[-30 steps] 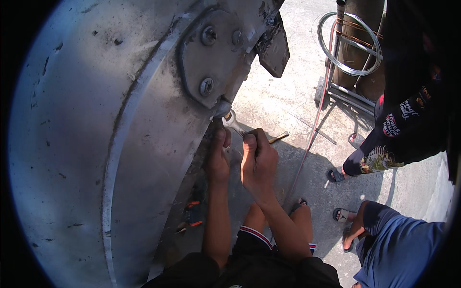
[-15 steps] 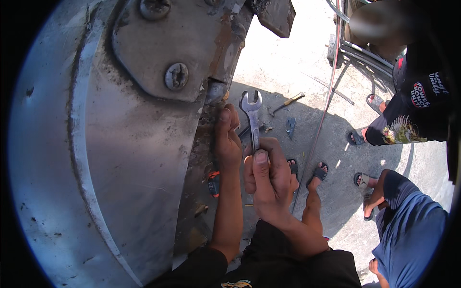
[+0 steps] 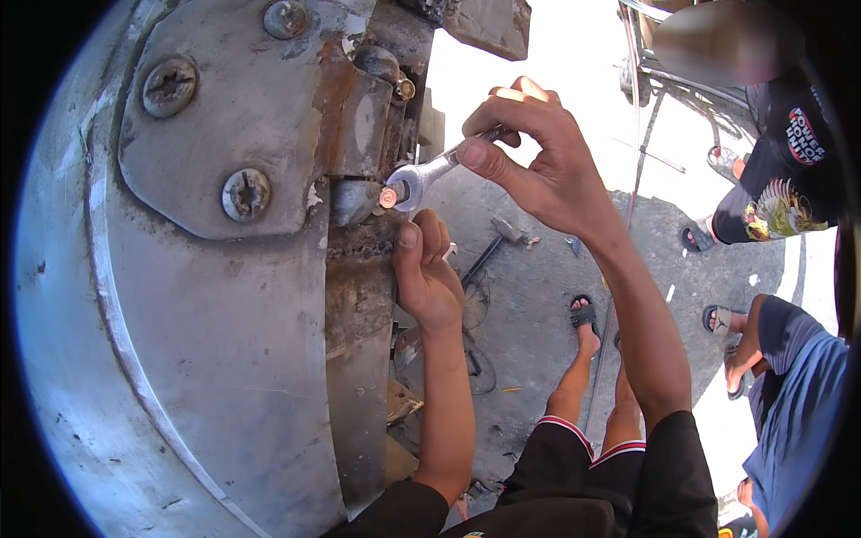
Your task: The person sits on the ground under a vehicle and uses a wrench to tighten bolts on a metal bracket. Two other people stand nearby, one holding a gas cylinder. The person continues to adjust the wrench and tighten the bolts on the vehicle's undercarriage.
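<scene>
My right hand (image 3: pixel 552 157) grips a silver wrench (image 3: pixel 434 172) between thumb and curled fingers. The wrench's ring end sits around or against a copper-coloured bolt end (image 3: pixel 388 196) at a rusty metal hinge (image 3: pixel 357 199). Below the hinge, my left hand (image 3: pixel 429 285) is closed with its fingers curled beside the metal edge. A small silver tip (image 3: pixel 451 250) shows beside those fingers; whether the hand holds it, I cannot tell. A second bolt end (image 3: pixel 405 88) sticks out higher up the hinge.
A large grey metal panel (image 3: pixel 215 332) with a bolted plate (image 3: pixel 224 117) fills the left side. On the concrete floor lie a hammer (image 3: pixel 491 251) and a thin cable (image 3: pixel 484 368). Two people stand at the right, one in a blue shirt (image 3: pixel 803 403).
My right hand has risen and turned, bringing the wrench from upright in front of me to the bolt end. The left hand stays near the metal edge. The view has shifted.
</scene>
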A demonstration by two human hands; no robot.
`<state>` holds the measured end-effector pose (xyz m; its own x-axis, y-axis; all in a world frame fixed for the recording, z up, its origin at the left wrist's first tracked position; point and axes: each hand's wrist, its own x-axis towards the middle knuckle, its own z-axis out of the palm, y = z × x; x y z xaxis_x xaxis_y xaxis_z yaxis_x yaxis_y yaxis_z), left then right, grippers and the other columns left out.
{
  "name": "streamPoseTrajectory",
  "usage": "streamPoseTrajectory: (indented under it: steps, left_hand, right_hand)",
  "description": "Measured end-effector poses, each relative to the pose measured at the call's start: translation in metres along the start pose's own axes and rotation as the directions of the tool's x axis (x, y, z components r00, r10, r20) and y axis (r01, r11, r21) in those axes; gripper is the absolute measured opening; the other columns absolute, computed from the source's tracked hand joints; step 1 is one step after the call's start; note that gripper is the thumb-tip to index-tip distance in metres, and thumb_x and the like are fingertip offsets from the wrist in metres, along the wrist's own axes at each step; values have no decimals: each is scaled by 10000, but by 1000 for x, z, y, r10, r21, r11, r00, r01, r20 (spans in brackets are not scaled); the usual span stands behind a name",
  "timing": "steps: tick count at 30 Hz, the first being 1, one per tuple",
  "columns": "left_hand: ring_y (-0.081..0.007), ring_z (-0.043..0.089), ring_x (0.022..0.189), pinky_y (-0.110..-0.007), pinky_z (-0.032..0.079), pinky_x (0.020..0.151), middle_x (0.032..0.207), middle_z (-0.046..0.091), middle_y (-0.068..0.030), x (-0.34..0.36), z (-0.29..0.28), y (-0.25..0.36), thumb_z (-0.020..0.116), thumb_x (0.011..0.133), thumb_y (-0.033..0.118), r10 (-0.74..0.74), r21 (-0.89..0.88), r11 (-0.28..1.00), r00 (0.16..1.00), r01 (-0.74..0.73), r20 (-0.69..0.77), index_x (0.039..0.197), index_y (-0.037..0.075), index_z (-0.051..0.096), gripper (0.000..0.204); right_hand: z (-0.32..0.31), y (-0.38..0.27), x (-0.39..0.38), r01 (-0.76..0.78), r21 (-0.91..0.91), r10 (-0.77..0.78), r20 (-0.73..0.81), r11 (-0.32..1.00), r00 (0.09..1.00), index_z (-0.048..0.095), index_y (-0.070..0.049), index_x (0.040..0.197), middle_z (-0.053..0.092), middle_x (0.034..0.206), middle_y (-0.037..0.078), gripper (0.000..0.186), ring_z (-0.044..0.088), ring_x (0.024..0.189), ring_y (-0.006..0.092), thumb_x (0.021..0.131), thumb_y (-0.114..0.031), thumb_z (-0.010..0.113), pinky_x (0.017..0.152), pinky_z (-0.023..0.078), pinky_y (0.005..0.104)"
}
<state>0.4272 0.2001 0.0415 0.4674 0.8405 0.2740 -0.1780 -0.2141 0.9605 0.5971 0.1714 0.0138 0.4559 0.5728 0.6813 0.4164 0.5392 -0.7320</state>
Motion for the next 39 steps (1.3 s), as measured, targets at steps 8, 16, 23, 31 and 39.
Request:
streamPoseTrajectory:
  steps: [8,16,23,31,39]
  left_hand:
    - [-95,197,598,-265,172,558,622,208,29,4,4,1,474,961,380,-26,24,999,1000,26,-8,675,156,225,441]
    - [-98,201,601,-266,172,559,620,211,31,9,4,-2,482,954,372,-26,23,999,1000,27,-14,673,158,230,434]
    - [-96,196,597,-261,171,557,624,220,31,7,5,-3,494,950,380,-28,4,1000,999,28,-30,673,159,233,440]
    - [-97,202,601,-287,156,572,647,210,30,2,12,2,513,912,361,-70,18,997,989,73,-129,677,143,228,429]
    - [-75,202,554,-243,163,502,581,253,44,6,-4,-12,558,969,316,11,-118,993,996,-21,-84,713,170,418,326]
  right_hand:
    - [0,19,43,225,251,-253,85,942,964,649,-18,826,577,704,37,312,510,700,153,813,-306,768,652,418,314]
    - [-10,26,35,170,71,-172,22,983,985,703,-44,841,641,729,52,330,578,699,197,782,-356,790,678,462,328]
    - [-3,26,37,70,225,-106,148,972,983,631,-40,769,498,598,21,311,441,564,162,805,-312,776,656,413,327]
    - [6,1,-2,-24,-61,21,-45,998,999,623,-63,728,571,556,47,398,535,505,194,841,-436,699,656,393,333]
    - [58,-135,-61,-591,683,722,134,429,679,547,0,836,407,571,41,410,368,511,106,1044,-336,434,483,327,298]
